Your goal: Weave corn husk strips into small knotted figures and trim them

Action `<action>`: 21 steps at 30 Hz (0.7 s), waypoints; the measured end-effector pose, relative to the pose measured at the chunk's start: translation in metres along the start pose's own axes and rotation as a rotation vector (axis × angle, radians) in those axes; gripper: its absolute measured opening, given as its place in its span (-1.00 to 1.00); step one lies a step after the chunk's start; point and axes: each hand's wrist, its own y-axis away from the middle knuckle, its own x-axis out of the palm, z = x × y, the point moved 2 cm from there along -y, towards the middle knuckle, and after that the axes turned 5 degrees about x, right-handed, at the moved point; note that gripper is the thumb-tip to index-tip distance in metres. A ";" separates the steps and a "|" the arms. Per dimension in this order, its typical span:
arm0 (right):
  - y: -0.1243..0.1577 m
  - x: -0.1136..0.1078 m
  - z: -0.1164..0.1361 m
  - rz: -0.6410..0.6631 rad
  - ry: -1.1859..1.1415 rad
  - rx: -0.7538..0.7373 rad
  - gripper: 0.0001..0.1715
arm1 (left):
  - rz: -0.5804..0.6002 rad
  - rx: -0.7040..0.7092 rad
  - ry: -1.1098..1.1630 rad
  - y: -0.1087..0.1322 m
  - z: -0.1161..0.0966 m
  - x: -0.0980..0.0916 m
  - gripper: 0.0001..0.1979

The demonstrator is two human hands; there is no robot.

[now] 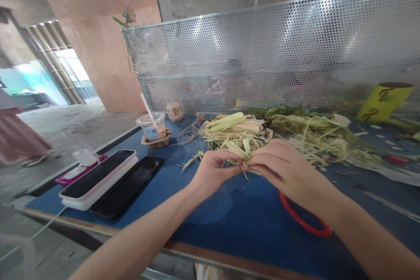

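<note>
Both hands meet over the blue table, pinching a pale green corn husk strip between them. My left hand is closed on its left side, thumb and forefinger pressed together at the folded part. From the right, my right hand grips the same husk with bent fingers, hiding part of it. Two short husk ends stick up above the fingertips. Just behind lies a stack of flattened corn husks. Under my right forearm rests a red loop-shaped handle, partly covered.
A lidded cup with a straw stands left in a cardboard holder. Nearer are two phone-like devices. Loose husks and shreds spread right, before a yellow container. A perforated metal screen borders the back; a person sits behind it.
</note>
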 end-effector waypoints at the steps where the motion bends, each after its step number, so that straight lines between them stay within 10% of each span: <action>1: 0.000 0.000 -0.001 -0.007 -0.013 0.004 -0.86 | -0.009 0.021 -0.033 0.000 0.000 0.000 -0.87; 12: 0.002 0.000 -0.004 0.095 -0.238 0.295 -0.85 | 0.014 0.170 -0.270 -0.001 -0.016 0.001 -0.91; 21: 0.001 0.002 -0.003 0.059 -0.200 0.177 -0.68 | -0.065 0.103 -0.227 -0.001 -0.011 -0.002 -0.86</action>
